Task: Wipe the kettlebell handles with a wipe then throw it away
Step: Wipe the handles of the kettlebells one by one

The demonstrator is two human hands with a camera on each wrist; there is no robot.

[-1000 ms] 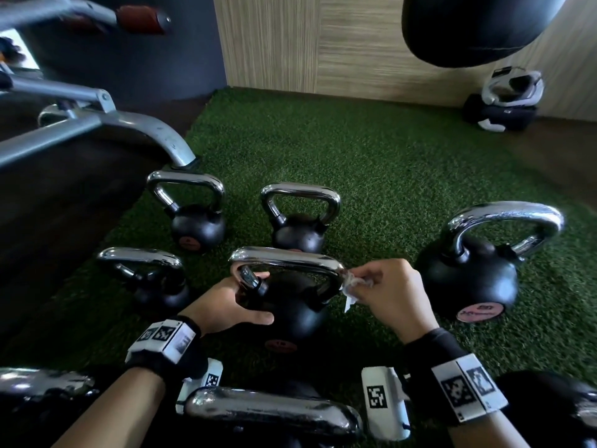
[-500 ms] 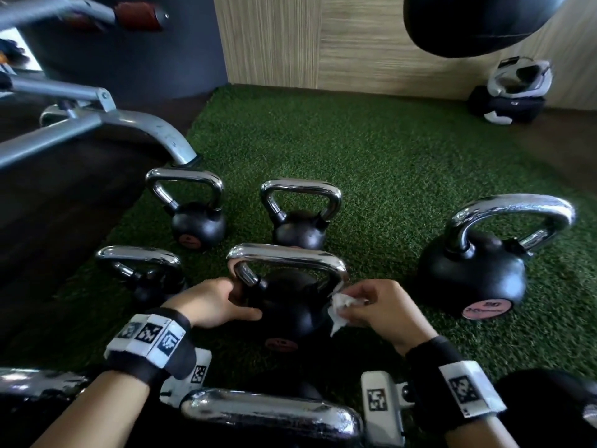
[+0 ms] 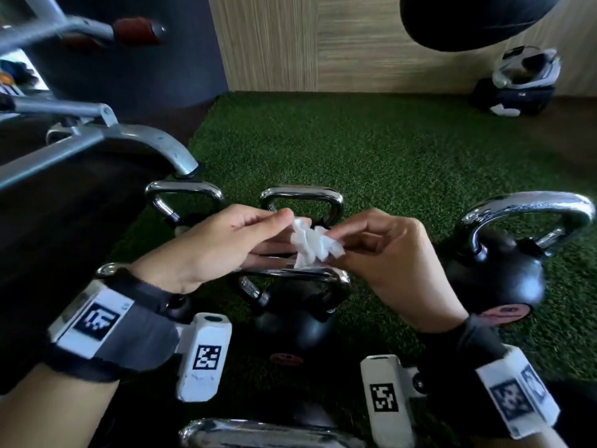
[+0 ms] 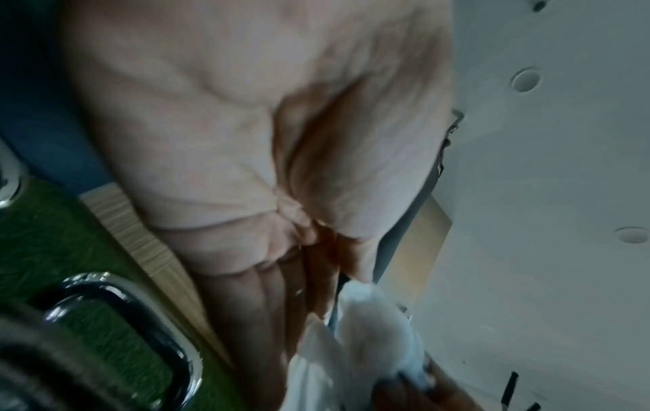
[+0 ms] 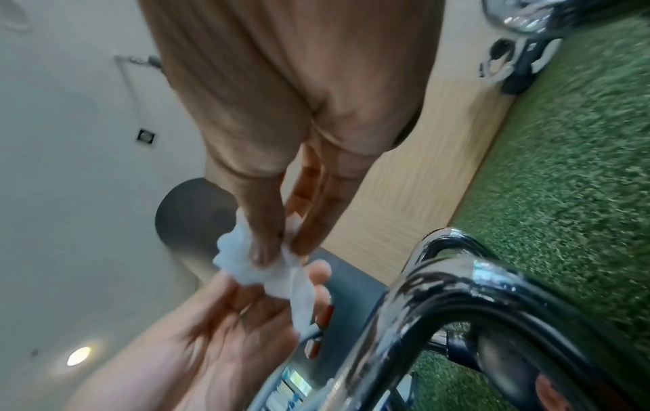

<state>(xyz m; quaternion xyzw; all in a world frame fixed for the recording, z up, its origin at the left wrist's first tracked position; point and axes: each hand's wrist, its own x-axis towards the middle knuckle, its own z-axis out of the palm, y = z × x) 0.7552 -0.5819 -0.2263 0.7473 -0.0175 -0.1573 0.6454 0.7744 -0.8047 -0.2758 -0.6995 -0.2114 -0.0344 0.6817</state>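
A crumpled white wipe (image 3: 311, 244) hangs between both hands, above the chrome handle (image 3: 290, 274) of the middle black kettlebell (image 3: 290, 321). My left hand (image 3: 277, 227) pinches its left edge, thumb on top and straight fingers beneath. My right hand (image 3: 339, 236) pinches the right side. The right wrist view shows thumb and fingers nipping the wipe (image 5: 267, 267) over the left palm (image 5: 218, 328). In the left wrist view the wipe (image 4: 355, 333) sits at my fingertips. Neither hand touches a kettlebell.
Several other kettlebells stand on the green turf (image 3: 355, 150): two behind (image 3: 184, 189) (image 3: 303, 192), a large one at right (image 3: 497, 276), one handle at the near edge (image 3: 258, 431). A silver machine frame (image 3: 129, 137) is at left, a hanging punch bag (image 3: 478, 17) top right.
Both hands have lifted off the middle kettlebell. The left hand let go of its body and came up to take the wipe, which the right hand drew away from the handle.
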